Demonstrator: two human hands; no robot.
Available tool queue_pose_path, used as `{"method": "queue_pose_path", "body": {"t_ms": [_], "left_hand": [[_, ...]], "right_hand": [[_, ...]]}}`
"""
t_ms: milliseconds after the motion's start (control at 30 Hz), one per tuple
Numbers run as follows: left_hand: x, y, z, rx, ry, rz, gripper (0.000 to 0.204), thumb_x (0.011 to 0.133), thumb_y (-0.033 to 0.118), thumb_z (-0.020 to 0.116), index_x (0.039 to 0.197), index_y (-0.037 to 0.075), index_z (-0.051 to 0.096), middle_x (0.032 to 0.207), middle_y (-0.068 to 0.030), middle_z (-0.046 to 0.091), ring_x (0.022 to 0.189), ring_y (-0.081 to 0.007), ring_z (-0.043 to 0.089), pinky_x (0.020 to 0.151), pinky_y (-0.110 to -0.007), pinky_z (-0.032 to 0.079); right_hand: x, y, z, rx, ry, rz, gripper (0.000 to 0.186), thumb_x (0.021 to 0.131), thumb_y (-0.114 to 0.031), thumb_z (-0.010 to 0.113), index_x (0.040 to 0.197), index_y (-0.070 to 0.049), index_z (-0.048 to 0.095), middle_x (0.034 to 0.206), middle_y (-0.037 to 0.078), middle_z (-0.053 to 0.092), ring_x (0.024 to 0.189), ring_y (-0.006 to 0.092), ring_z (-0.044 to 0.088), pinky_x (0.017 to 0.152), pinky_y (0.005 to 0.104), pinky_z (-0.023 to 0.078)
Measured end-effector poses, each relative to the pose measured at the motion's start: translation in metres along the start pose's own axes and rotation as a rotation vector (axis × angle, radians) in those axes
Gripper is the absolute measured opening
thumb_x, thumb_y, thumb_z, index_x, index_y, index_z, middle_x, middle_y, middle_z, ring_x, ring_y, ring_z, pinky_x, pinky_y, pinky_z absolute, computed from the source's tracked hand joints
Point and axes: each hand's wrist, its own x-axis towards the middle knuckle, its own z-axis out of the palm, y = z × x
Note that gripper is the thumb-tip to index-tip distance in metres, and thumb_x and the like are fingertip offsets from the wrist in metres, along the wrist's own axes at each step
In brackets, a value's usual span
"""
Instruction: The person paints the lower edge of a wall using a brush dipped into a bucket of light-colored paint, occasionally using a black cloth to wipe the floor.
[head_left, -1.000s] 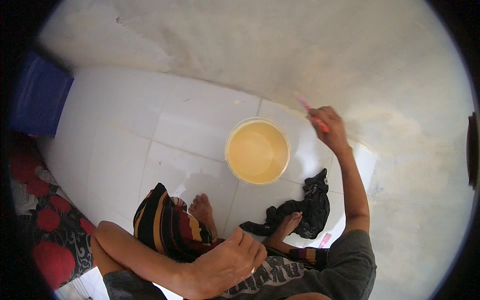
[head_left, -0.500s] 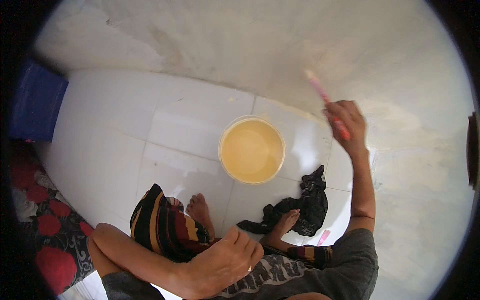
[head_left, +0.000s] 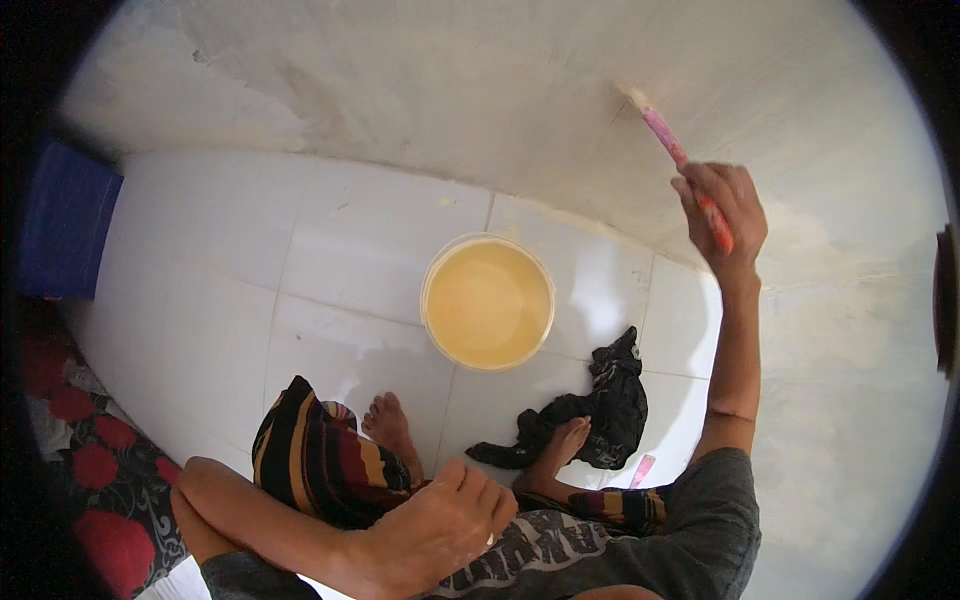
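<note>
My right hand [head_left: 732,215] is wrapped around the red and pink handle of a paintbrush [head_left: 665,138]. The brush's pale bristles press on the grey-beige wall [head_left: 450,90], which looks streaked and patchy. In front of me on the floor stands a round clear tub [head_left: 424,310] with cream-yellow paint [head_left: 488,303] in it. My left hand [head_left: 440,525] is drawn in before my chest, its fingers curled; whether anything is inside them is hidden.
A crumpled black cloth or bag [head_left: 600,420] lies by my right foot [head_left: 568,440], with a pink strip [head_left: 642,470] beside it. At the left are a dark blue box [head_left: 65,220] and red-flowered fabric [head_left: 110,550]. White tiles [head_left: 350,240] cover the floor.
My right hand has moved up and slightly right, carrying the paintbrush higher along the wall. The left hand stays curled at my chest. The whole view has shifted slightly.
</note>
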Motion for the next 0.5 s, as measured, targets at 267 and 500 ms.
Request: {"method": "queue_pose_path", "body": {"t_ms": [267, 500], "left_hand": [[0.002, 0.002, -0.01, 0.097, -0.058, 0.045, 0.028, 0.077, 0.014, 0.055, 0.1, -0.003, 0.053, 0.088, -0.0111, 0.051, 0.087, -0.0223, 0.049, 0.078, -0.035, 0.037], [0.004, 0.0, -0.009, 0.052, -0.057, -0.001, 0.029, 0.078, 0.015, 0.055, 0.1, -0.003, 0.053, 0.087, -0.0106, 0.051, 0.087, -0.0222, 0.049, 0.078, -0.035, 0.037]], "right_hand": [[-0.05, 0.006, 0.055, 0.173, -0.44, 0.047, 0.031, 0.077, -0.012, 0.071, 0.107, -0.011, 0.062, 0.096, 0.006, 0.064, 0.085, 0.0232, 0.06, 0.07, 0.035, 0.051], [-0.012, 0.006, 0.011, -0.033, -0.074, 0.072, 0.027, 0.073, -0.007, 0.075, 0.099, -0.01, 0.067, 0.096, 0.007, 0.067, 0.085, 0.023, 0.065, 0.068, 0.0328, 0.054]]}}
